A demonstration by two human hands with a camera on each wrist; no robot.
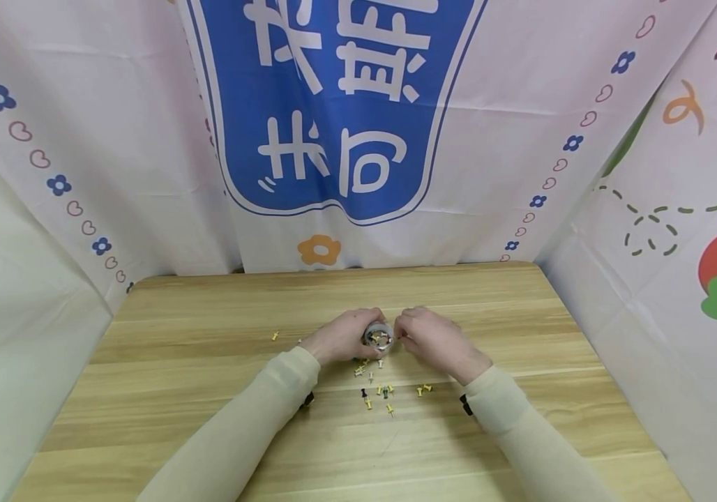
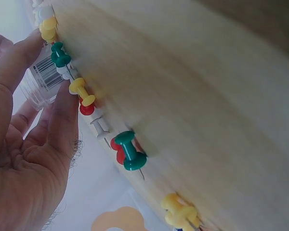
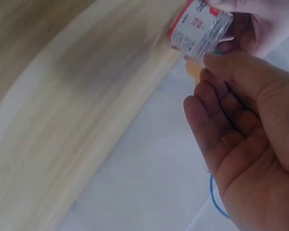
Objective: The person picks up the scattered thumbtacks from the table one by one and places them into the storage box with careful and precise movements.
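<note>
My left hand (image 1: 342, 338) grips a small clear plastic jar (image 3: 195, 29) around its side. The jar stands with its open mouth upward, and several push pins show inside it in the head view. A red-and-white label and a barcode cover part of its wall. Close beside the rim, my right hand (image 1: 434, 339) has thumb and index fingertip pinched together on a push pin, mostly hidden; a green bit (image 3: 216, 52) shows at the thumb tip. Loose push pins lie near my left hand, among them a green one (image 2: 130, 150) and a yellow one (image 2: 82, 91).
More push pins, such as a yellow one (image 1: 390, 409) and a dark one (image 1: 363, 393), are scattered on the wooden table (image 1: 208, 418) in front of the jar. One yellow pin (image 1: 275, 335) lies off to the left. A printed curtain (image 1: 490, 174) hangs behind the table.
</note>
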